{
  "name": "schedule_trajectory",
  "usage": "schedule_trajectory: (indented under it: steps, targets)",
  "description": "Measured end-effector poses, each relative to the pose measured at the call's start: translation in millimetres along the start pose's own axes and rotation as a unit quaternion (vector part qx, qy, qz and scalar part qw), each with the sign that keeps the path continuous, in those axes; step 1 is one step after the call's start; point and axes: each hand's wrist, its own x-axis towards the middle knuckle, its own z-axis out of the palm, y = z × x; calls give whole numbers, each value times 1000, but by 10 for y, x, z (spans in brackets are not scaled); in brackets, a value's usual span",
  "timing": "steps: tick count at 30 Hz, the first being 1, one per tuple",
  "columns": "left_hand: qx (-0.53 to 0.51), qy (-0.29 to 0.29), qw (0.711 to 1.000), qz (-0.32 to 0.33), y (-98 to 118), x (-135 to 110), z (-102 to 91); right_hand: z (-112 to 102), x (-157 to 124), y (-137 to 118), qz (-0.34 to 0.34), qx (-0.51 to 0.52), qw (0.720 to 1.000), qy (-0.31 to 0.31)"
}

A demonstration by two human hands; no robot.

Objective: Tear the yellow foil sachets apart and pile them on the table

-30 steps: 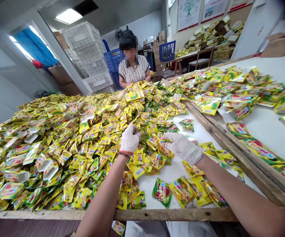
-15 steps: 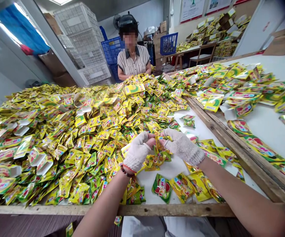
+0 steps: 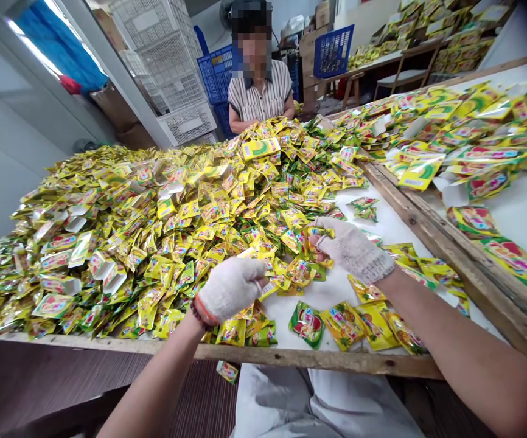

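Observation:
My right hand [image 3: 352,246], in a white fingerless glove, is closed around small yellow packets [image 3: 314,236], which stick out past its fingertips. To its left and nearer me is my left hand [image 3: 236,289], also gloved, with an orange cuff and a beaded bracelet. Its fingers are curled together, and at their tips is a small packet with a barcode [image 3: 269,288], partly hidden by the hand. Loose packets [image 3: 297,274] lie between the hands. Close to the front edge rest a green watermelon packet [image 3: 307,324] and several yellow pineapple packets [image 3: 343,324].
A big heap of packets [image 3: 154,225] and opened boxes covers the left of the table. A wooden divider [image 3: 409,219] separates more boxes [image 3: 468,155] on the right. A wooden rim [image 3: 336,360] edges the front. Across the table is a person [image 3: 261,91], with crates [image 3: 172,67] behind.
The hands, close together before, are now apart: my left hand has drawn back left and toward me, while my right hand still holds yellow packets. The view has shifted slightly.

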Motion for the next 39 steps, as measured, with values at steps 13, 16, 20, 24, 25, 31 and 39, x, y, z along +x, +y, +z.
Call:
schedule_trajectory:
  steps: [13, 16, 20, 24, 25, 31, 39]
  targets:
    - [-116, 259, 955, -92, -62, -245, -243, -127, 41, 40, -81, -33, 992, 89]
    - [-389, 308, 860, -116, -111, -202, -202, -63, -42, 18, -89, 30, 996, 9]
    - [-474, 297, 818, -135, -68, -34, 113, 77, -85, 24, -91, 48, 995, -21]
    - [-151, 326, 932, -44, 85, 83, 179, 97, -25, 56, -108, -29, 993, 29]
    - [-57, 301, 952, -15, 123, 122, 156, 87, -13, 60, -114, -40, 992, 27]
    - [79, 177, 981, -3, 152, 508, 132, 3, 28, 53, -123, -84, 983, 111]
    - [136, 153, 979, 18, 169, 533, 376, -164, 50, 60, -136, -216, 967, -7]
